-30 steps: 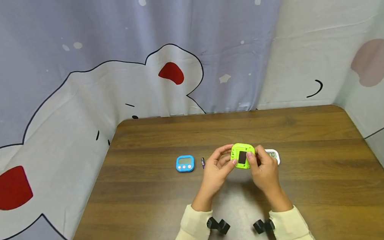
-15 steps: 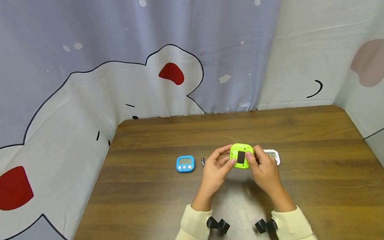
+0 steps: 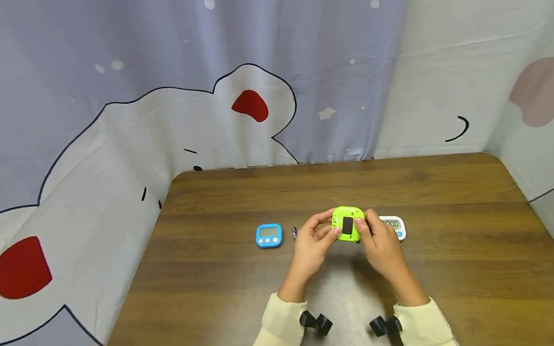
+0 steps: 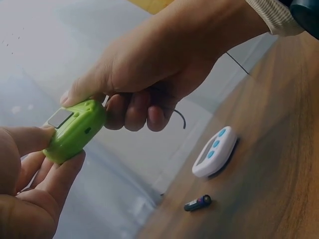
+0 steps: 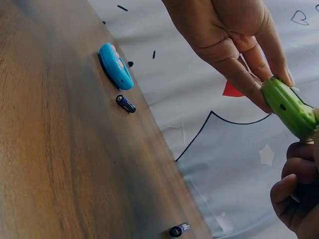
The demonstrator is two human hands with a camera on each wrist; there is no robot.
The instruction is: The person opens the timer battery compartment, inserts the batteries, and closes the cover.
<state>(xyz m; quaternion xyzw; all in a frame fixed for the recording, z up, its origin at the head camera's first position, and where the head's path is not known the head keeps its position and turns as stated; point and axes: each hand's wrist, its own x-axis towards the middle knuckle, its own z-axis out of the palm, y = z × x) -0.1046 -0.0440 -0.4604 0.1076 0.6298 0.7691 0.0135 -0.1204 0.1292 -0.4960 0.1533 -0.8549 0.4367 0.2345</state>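
Both hands hold a lime-green digital timer (image 3: 348, 225) above the table, its back with a dark rectangle turned up. The left hand (image 3: 310, 244) grips one side, thumb on the back and fingers beneath. On the opposite side the right hand (image 3: 381, 243) pinches it, its thumb pressing beside the dark rectangle. The left wrist view shows the timer's (image 4: 77, 130) edge between the two hands. There, the right hand's (image 4: 149, 59) other fingers are curled below its thumb. In the right wrist view, the left hand's (image 5: 229, 35) fingers reach down to the green timer (image 5: 286, 107).
A blue timer (image 3: 269, 236) lies left of the hands, with a small battery (image 3: 294, 232) beside it. Partly behind the right hand lies a white timer (image 3: 396, 227). In the right wrist view another battery (image 5: 179, 230) lies near the bottom. A curtain (image 3: 327, 64) hangs behind the wooden table (image 3: 209, 300).
The hold on the green timer stays much the same. The right forearm has shifted slightly to the right, and a little more of the white timer shows.
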